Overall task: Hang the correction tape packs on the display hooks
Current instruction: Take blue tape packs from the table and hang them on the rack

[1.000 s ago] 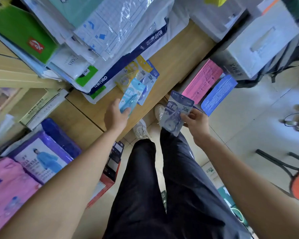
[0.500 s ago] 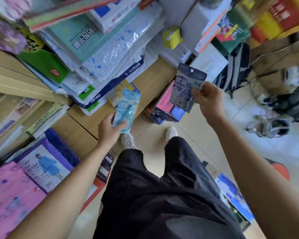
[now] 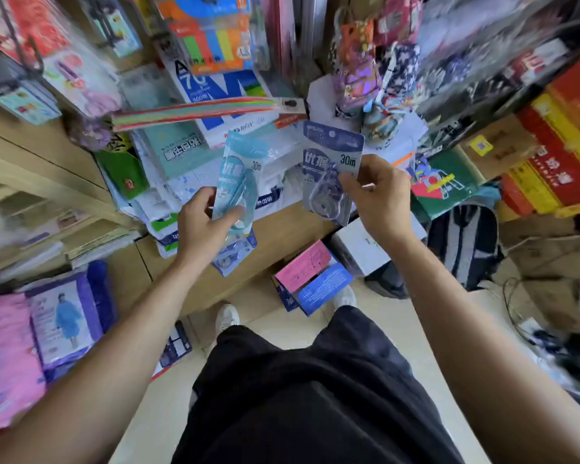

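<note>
My left hand [image 3: 203,226] grips a light blue correction tape pack [image 3: 236,175] by its lower end, held upright in front of me. My right hand [image 3: 377,199] pinches a dark blue correction tape pack [image 3: 329,162] marked 30m at its right edge, also upright. Another blue pack [image 3: 233,254] lies on the wooden counter [image 3: 282,236] just below my left hand. Display hooks [image 3: 24,58] with hanging goods show at the upper left, blurred.
Stacks of paper reams and stationery [image 3: 188,152] crowd the counter behind the packs. Pink and blue boxes [image 3: 310,276] stand on the floor by my feet. Raincoat packets [image 3: 61,319] fill the lower left; cartons [image 3: 556,155] and a striped bag [image 3: 462,242] sit at right.
Both hands have risen with their packs, from counter height to in front of the stacked goods. The view has tilted upward, bringing the hanging display into sight.
</note>
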